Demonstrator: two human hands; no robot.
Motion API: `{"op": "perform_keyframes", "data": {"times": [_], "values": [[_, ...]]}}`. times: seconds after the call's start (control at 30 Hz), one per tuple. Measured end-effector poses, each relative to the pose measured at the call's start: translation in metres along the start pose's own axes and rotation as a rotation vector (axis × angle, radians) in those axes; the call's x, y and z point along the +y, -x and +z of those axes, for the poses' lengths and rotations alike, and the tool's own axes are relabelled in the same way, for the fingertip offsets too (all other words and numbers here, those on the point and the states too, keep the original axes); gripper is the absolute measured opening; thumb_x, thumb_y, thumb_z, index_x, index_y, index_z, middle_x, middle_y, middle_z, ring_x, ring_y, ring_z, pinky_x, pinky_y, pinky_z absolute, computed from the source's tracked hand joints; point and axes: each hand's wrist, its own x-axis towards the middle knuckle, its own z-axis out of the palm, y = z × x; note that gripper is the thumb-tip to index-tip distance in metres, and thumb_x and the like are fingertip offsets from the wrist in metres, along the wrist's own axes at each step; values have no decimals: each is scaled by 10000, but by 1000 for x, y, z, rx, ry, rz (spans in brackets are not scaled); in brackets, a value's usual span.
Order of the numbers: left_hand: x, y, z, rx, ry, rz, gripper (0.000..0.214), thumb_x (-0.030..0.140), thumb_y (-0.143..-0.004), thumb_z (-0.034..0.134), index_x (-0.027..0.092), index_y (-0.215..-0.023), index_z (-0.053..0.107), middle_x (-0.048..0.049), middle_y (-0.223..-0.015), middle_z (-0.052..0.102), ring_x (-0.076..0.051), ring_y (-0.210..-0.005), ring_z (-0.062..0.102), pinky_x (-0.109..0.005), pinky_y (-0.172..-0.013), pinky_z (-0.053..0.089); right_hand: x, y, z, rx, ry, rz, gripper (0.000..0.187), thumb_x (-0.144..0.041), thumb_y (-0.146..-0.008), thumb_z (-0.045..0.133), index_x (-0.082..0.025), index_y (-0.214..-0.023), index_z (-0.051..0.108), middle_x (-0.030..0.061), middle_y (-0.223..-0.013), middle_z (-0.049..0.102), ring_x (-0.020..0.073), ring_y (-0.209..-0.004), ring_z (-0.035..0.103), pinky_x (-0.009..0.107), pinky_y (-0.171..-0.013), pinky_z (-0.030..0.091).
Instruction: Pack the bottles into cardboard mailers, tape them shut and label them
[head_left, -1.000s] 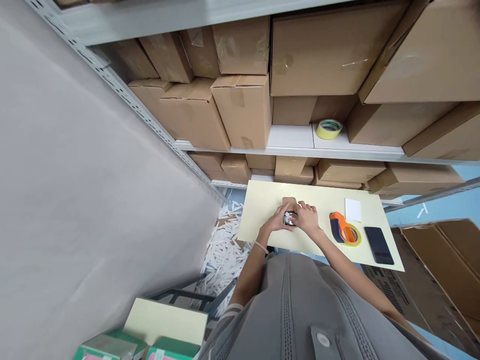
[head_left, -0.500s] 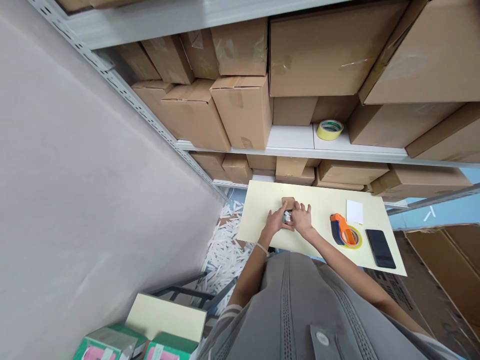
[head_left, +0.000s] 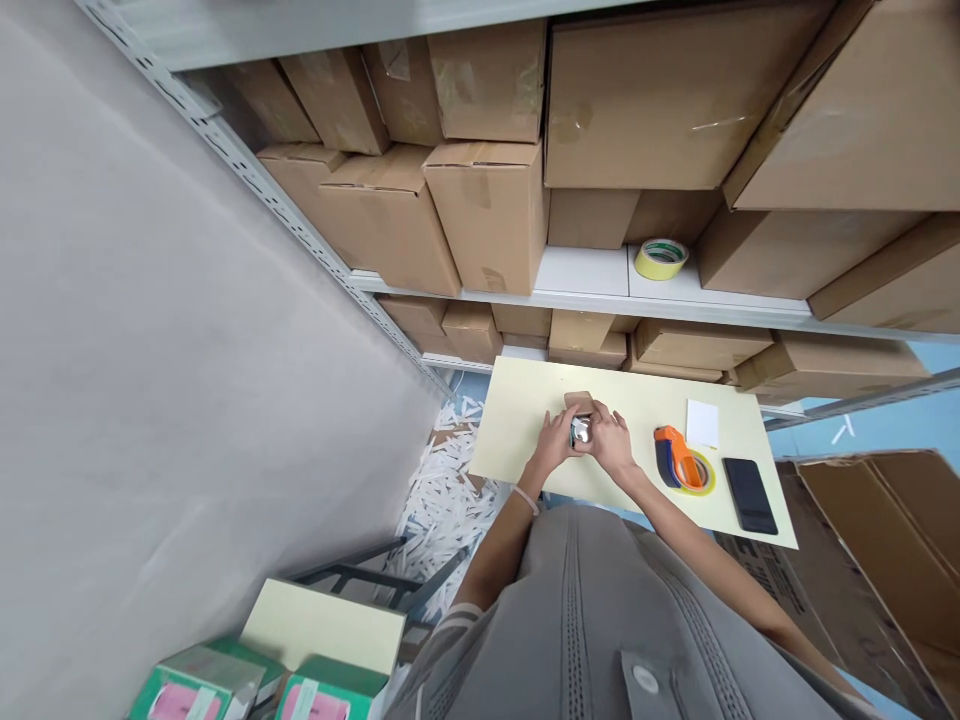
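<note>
Barely shifted since before: left hand (head_left: 553,441) and right hand (head_left: 611,442) clasping small shiny packet (head_left: 580,432), small brown cardboard box (head_left: 578,402) at twelve o'clock, unsealed; orange tape dispenser (head_left: 681,461) untouched at three o'clock.

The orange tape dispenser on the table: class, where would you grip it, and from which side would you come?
Grip the tape dispenser by its orange handle, probably from above and from the person's right. It lies flat on the table, the handle uppermost and clear, while the tape roll at its near end gives less to hold. The phone lies close on its right, so come down steeply.
</note>
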Motion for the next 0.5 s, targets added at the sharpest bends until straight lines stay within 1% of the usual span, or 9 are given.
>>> {"op": "perform_keyframes", "data": {"times": [0.07, 0.13, 0.27, 0.43, 0.5], "values": [[1, -2, 1, 2, -63, 9, 1026, 219, -630, 873, 271, -1482, 304, -119, -1419, 551, -299, -1372, 479, -577, -1224, 138, 0, 2, -1, 16, 23, 7, 341, -281, -794, 631, -90, -1075, 659, 235, -1427, 525, 305, -1010, 647, 468, -1060, 359], [2, -3, 3, 9, -115, 16, 1010, 221, -630, 876, 265, -1469, 316, -120, -1391, 562, -306, -1348, 499, -601, -1223, 115, 1, 3, -3, 34, 37, 5, 323, -274, -787, 632, -102, -1058, 669, 231, -1426, 529, 324, -1057, 625, 486, -1062, 339], [2, -5, 6, 11, -172, 35, 952, 240, -669, 855, 280, -1457, 323, -97, -1373, 559, -295, -1326, 516, -629, -1221, 72, 4, 5, -2, 53, 45, -4, 360, -284, -757, 655, -99, -1066, 671, 238, -1440, 510, 353, -1148, 569, 500, -1068, 308], [-1, -2, 11, -2, -285, 47, 909, 296, -686, 853, 281, -1450, 362, -86, -1316, 598, -290, -1232, 584, -664, -1208, 9, 7, 7, 7, 7, 54, 24, 381, -303, -741, 676, -96, -1062, 674, 228, -1400, 538, 330, -1106, 585, 484, -1052, 319], [-1, 1, 13, 17, -365, 32, 908, 338, -681, 858, 277, -1453, 384, -111, -1331, 594, -321, -1256, 564, -708, -1185, -6, 6, 8, 12, -10, 55, 33, 383, -312, -741, 681, -105, -1064, 676, 222, -1380, 553, 324, -1080, 598, 480, -1041, 329]]}}
